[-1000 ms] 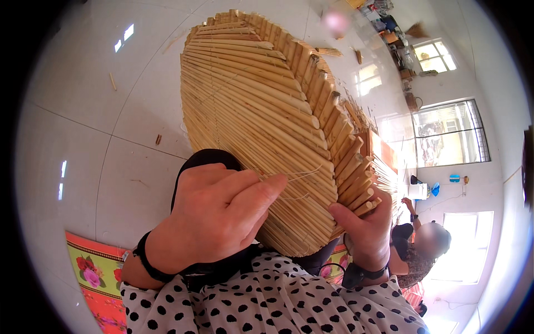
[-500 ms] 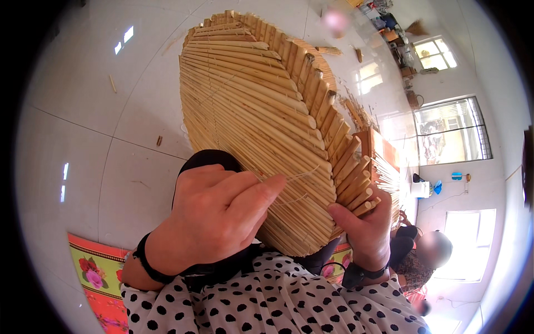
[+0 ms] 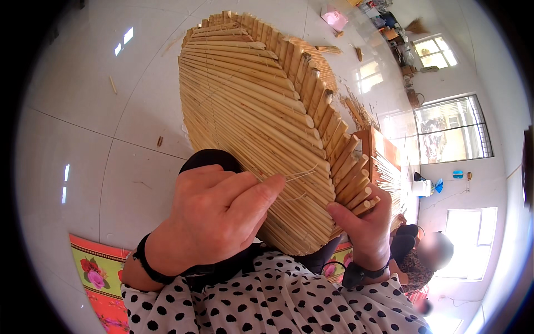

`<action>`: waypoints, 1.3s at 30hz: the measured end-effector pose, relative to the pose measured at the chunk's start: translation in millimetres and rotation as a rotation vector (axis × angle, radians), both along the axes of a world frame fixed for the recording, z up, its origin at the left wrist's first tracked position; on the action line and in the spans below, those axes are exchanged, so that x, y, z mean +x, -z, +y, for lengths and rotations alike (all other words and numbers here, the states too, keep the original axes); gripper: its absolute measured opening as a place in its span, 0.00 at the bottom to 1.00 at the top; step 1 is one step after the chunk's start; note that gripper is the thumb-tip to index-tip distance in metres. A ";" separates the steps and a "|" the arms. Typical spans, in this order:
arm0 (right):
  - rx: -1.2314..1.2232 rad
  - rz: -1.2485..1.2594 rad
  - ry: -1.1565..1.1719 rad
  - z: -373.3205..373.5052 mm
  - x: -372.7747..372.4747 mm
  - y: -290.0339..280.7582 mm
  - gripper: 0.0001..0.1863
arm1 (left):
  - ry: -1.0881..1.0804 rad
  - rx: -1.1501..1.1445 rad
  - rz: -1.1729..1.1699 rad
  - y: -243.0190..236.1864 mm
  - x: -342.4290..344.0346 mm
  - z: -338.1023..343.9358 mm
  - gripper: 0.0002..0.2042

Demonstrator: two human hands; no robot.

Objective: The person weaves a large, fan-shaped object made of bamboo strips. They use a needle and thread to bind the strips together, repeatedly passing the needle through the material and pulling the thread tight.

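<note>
A large mat of pale plant stalks (image 3: 245,106), laid side by side, rests tilted across my lap. A second layer of stalks, set crosswise, sticks out along its right edge. My left hand (image 3: 219,214) is closed in a pinch over the lower part of the mat. Thin pale thread (image 3: 303,173) runs from its fingertips; whether a needle is in the pinch is hidden. My right hand (image 3: 364,228) grips the mat's lower right rim, thumb on the top face and fingers hidden behind the stalk ends.
Another round stalk piece (image 3: 322,58) lies on the tiled floor beyond, beside scattered stalk scraps (image 3: 356,111). A brown wooden box or bench (image 3: 384,147) with stalks on it stands to the right. Another person (image 3: 417,261) sits nearby at right. A flowered mat (image 3: 97,273) lies at left.
The mat has shifted very slightly to the left. Both hands keep nearly the same place and grip.
</note>
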State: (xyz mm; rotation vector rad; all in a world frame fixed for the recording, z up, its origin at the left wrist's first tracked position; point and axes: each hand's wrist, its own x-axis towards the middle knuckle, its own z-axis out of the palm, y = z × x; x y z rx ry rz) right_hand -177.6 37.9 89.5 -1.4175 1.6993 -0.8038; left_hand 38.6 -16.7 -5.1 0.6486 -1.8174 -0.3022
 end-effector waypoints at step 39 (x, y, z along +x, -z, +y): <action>-0.014 -0.012 -0.046 2.9 -3.6 6.1 0.12 | -0.038 0.042 -0.090 -15.1 5.3 14.4 0.19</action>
